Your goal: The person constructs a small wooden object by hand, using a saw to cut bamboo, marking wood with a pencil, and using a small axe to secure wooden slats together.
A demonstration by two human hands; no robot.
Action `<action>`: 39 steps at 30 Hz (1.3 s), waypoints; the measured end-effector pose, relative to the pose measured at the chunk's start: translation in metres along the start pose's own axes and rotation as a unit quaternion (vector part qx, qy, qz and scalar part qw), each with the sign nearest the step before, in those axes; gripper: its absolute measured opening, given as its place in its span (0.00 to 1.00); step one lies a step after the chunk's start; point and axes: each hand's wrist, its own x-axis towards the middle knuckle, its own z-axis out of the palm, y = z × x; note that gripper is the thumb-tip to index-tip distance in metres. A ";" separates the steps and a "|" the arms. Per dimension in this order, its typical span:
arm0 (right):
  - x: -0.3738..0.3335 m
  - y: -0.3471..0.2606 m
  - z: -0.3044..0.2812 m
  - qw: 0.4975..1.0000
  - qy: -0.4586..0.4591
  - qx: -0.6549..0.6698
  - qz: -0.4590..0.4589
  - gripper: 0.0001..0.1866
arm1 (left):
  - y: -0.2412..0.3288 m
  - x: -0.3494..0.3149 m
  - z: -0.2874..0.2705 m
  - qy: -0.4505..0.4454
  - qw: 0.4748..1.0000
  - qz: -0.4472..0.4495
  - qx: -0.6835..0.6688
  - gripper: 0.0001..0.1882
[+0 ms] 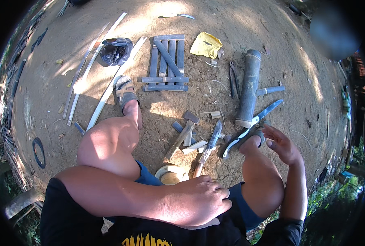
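My left hand [205, 201] is curled in front of my lap, its fingers folded in and its palm hidden. Whatever it may hold does not show. Over my right knee, my right hand [281, 145] is raised with fingers stretched out and nothing in it. Nearest to that hand lies a saw [268, 110] with a pale curved handle, beside my right foot. Between my feet are a machete [209, 148] with a wooden handle and a hatchet-like tool [182, 135] among cut bamboo pieces [194, 146]. A round wooden block [172, 175] shows just beyond my left hand.
Ahead lies a panel of dark bamboo slats [168, 61]. A thick bamboo section [249, 88] and pincers [234, 80] lie to its right, near a yellow cloth or bag [206, 45]. Long pale strips [112, 88] and a black plastic bag [115, 51] are left. A knife [178, 16] lies farthest.
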 end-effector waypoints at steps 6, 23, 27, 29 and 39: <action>-0.015 0.201 0.008 0.956 -0.081 0.146 0.241 0.36 | -0.013 0.023 0.020 0.044 0.997 0.040 0.049 0.13; -0.120 0.250 0.035 0.962 0.025 -0.121 0.243 0.31 | 0.033 -0.057 -0.099 0.145 0.965 -0.117 0.185 0.22; -0.143 0.214 0.025 0.951 0.053 -0.195 0.234 0.31 | 0.011 -0.168 -0.102 0.258 0.914 -0.199 0.242 0.25; -0.131 0.183 0.016 0.949 0.066 -0.236 0.201 0.30 | 0.007 -0.221 -0.081 0.299 0.910 -0.197 0.210 0.27; 0.027 -0.072 0.005 0.901 0.017 -0.421 0.098 0.30 | -0.027 -0.269 -0.053 0.462 0.872 -0.162 0.019 0.28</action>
